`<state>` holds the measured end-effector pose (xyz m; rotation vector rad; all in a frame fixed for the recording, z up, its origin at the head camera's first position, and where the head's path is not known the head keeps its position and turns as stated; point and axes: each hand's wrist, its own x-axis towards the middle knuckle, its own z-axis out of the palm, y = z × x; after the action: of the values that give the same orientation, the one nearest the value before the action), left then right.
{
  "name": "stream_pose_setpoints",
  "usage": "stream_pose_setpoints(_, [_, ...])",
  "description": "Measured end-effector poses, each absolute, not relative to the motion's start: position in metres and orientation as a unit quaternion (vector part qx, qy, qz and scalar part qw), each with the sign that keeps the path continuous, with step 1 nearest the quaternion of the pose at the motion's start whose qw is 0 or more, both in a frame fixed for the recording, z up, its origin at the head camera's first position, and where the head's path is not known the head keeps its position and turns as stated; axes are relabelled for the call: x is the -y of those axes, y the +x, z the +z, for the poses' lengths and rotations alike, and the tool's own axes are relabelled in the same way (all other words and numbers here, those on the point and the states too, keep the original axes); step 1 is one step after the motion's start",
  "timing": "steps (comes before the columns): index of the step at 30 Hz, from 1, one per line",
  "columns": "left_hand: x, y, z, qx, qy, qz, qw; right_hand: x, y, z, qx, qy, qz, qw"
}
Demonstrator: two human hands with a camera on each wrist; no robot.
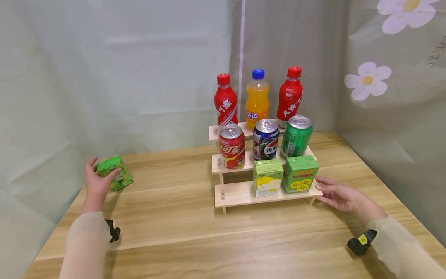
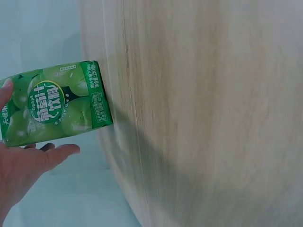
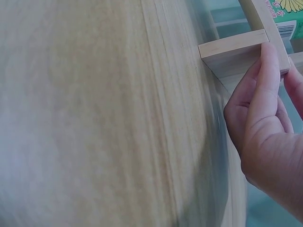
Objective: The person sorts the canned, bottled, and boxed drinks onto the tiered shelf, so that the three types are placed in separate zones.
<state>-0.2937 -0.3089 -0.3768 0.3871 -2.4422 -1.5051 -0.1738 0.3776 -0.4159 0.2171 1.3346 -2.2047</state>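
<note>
At the table's far left, my left hand (image 1: 96, 185) holds a green grape juice box (image 1: 123, 179) between thumb and fingers. In the left wrist view the box's lower end meets the tabletop, and part of the fingers is hidden behind it. My right hand (image 1: 339, 195) pinches the right end of the lowest step of a wooden three-step display rack (image 1: 237, 197), beside its leg. On that step stand a yellow-and-green juice carton (image 1: 267, 179) and a green chrysanthemum drink carton (image 1: 300, 176), with bare wood to their left.
A red can (image 1: 232, 149), a dark blue can (image 1: 265, 141) and a green can (image 1: 297, 137) fill the middle step. Behind them rise a red-capped bottle (image 1: 225, 101), an orange soda bottle (image 1: 257, 99) and another red bottle (image 1: 290, 97). Curtains (image 1: 156, 77) hang around the wooden table (image 1: 167, 217).
</note>
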Motion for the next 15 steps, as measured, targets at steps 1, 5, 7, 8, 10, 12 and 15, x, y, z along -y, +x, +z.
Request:
stream_pose_setpoints(1, [0.3084, -0.2940, -0.3770, 0.836, 0.134, -0.518, 0.121, -0.3778, -0.1739, -0.4162, -0.496, 0.080, -0.820, 0.274])
stream_pose_setpoints(5, [0.3087, -0.2961, -0.3788, 0.833, 0.145, -0.522, 0.115, -0.3779, -0.1739, -0.4167, -0.493, 0.078, -0.822, 0.276])
stream_pose_setpoints(7, [0.3100, -0.2957, -0.3799, 0.833, 0.150, -0.521, 0.110, -0.3775, -0.1738, -0.4165, -0.491, 0.078, -0.822, 0.277])
stream_pose_setpoints(8, [0.3106, -0.2953, -0.3807, 0.832, 0.154, -0.523, 0.108, -0.3771, -0.1737, -0.4164, -0.490, 0.078, -0.822, 0.278])
stream_pose_setpoints(10, [0.3124, -0.2945, -0.3818, 0.835, 0.157, -0.516, 0.107, -0.3765, -0.1737, -0.4164, -0.490, 0.080, -0.823, 0.278])
stream_pose_setpoints(12, [0.3145, -0.2938, -0.3823, 0.836, 0.157, -0.515, 0.107, -0.3761, -0.1737, -0.4163, -0.490, 0.083, -0.823, 0.276])
stream_pose_setpoints(15, [0.3158, -0.2933, -0.3828, 0.833, 0.156, -0.520, 0.108, -0.3762, -0.1739, -0.4167, -0.490, 0.085, -0.824, 0.272])
